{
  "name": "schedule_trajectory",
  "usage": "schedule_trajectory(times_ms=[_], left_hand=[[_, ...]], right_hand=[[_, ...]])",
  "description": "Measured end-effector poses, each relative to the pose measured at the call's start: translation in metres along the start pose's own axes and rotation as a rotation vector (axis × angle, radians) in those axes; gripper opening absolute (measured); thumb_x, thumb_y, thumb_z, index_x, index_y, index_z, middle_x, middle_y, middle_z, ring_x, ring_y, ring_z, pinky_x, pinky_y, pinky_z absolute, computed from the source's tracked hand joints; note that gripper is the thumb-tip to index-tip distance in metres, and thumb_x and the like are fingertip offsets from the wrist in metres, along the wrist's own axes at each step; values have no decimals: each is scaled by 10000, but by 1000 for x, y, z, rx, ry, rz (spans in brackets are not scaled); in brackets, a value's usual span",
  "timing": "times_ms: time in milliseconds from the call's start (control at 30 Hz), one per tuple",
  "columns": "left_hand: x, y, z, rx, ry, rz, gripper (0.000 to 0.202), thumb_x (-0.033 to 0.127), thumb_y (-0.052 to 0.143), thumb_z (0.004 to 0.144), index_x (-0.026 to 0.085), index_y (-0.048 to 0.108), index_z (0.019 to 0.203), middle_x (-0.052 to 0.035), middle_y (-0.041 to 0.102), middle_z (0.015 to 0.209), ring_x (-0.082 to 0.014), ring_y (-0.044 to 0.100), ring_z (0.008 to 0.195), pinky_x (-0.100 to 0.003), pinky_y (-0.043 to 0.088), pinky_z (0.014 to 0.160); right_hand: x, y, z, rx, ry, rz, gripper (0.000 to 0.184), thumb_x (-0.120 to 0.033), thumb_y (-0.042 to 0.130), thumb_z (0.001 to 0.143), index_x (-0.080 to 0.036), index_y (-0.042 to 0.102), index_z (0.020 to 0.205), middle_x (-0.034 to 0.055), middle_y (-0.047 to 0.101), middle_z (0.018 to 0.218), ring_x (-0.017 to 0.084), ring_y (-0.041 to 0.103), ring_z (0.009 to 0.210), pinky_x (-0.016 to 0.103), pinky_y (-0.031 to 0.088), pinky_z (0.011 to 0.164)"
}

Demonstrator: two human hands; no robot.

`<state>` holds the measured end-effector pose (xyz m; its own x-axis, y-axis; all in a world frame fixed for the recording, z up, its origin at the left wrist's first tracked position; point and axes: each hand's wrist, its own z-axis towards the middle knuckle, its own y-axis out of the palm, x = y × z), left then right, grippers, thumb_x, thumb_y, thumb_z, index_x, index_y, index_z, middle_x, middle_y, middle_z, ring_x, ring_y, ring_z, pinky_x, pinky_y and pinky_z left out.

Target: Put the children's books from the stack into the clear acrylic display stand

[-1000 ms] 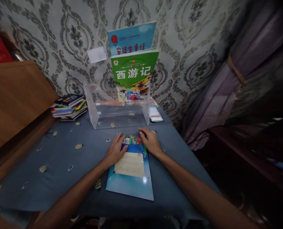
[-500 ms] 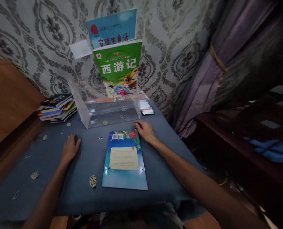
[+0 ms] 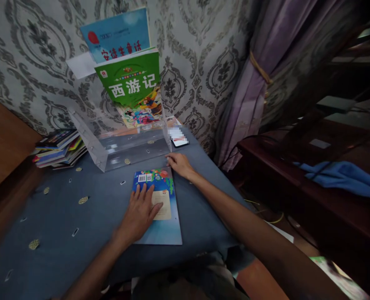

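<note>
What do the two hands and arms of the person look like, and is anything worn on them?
The left hand and right hand are bare, without gloves. The left forearm and right forearm show no sleeves. I see no watch, bracelet, cable or marking on either; the finest details are too soft to judge.

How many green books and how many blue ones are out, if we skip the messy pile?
Green: 1, the green book in the stand
Blue: 2, the standing blue book and the flat book
Total: 3

Right fingers (image 3: 172,156) seemingly curled
</note>
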<state>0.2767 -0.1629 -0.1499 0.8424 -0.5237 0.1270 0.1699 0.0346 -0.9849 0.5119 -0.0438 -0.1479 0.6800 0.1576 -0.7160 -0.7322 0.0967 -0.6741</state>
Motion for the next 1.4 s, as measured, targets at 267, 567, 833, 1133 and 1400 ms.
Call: schedule_trajectory(times_ms=[267,567,833,1133,1400], left_hand=[[-16,-24,60,-259,106,-90,718,597,433,966,168,312,1529,-178,293,1606,-333,185,1512,-574,235,1191],[-4,-34,89,-413,168,-22,944,701,514,875,122,222,1561,-231,104,1633,-343,45,1525,-611,141,1191],[10,-11,49,-43,280,70,566,427,524,968,128,433,1440,-202,479,1491,-313,417,1419,-497,387,1133],[22,-8,39,122,266,103,295,307,455,1008,155,594,1219,-138,696,1216,-279,636,1189,-433,548,978],[23,-13,38,122,219,51,295,289,443,1010,187,619,1224,-106,708,1210,-265,666,1144,-402,576,916]], right_hand=[[-4,-14,-13,-303,191,258,213,-236,531,968,-153,640,805,-32,611,473,90,549,368,155,409,379],[-9,-20,-44,-479,298,634,141,-236,493,1008,-149,603,993,-25,652,498,116,633,403,155,474,385],[-7,-18,-40,-391,192,675,157,-152,477,991,-135,630,961,-31,670,546,79,598,391,130,421,370],[-12,-19,-46,-381,60,667,204,-182,499,961,-132,679,1044,-9,726,671,41,508,333,138,350,343],[-12,-21,-45,-385,29,650,223,-213,510,950,-123,689,1049,-1,738,678,35,450,318,146,352,345]])
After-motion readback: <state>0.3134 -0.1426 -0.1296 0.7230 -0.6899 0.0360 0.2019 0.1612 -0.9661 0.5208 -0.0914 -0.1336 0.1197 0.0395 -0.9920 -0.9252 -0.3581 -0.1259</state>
